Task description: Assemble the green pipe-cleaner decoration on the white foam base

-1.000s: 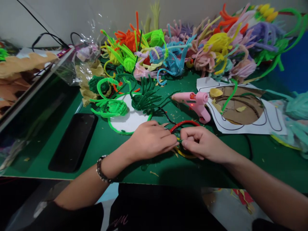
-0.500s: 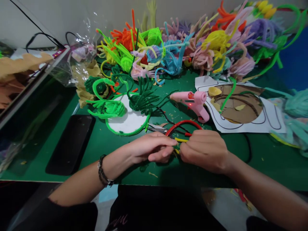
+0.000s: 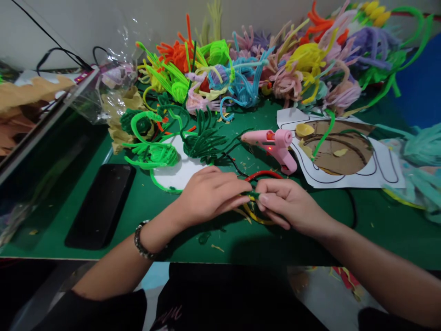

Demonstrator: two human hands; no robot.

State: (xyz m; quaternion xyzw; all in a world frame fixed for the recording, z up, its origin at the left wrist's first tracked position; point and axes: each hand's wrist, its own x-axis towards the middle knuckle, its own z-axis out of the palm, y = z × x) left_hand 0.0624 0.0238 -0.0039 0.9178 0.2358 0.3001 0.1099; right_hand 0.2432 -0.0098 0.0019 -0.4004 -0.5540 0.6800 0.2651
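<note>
Left hand (image 3: 213,195) and right hand (image 3: 289,207) have both rolled over since half a second ago: the left, then on its side with curled fingers showing, now has its back up, and the right has gone from knuckles-up to a thumb-and-forefinger pinch. Beneath them spreads the green table (image 3: 310,253), with a heap of fuzzy bundles (image 3: 244,92) in many colours along its back. To the right lies a white sheet (image 3: 320,179) with black outlines, brown cardboard (image 3: 347,158) showing in its round opening. Left of the hands is a black phone (image 3: 99,207). Near the left hand, a white disc (image 3: 168,177) edged in green has a bright green bundle (image 3: 156,154) and a dark green bundle (image 3: 203,145) overlapping it. Past the hands, a pink glue gun (image 3: 284,154) lies with a red light glowing. Close about the fingers curve a red loop (image 3: 263,174) and a yellow loop (image 3: 257,218). Smallest is the dark green strip (image 3: 254,195), between the hands: right thumb and forefinger are clamped on it; the left fingers lie together over its other end, whether gripping I cannot tell
</note>
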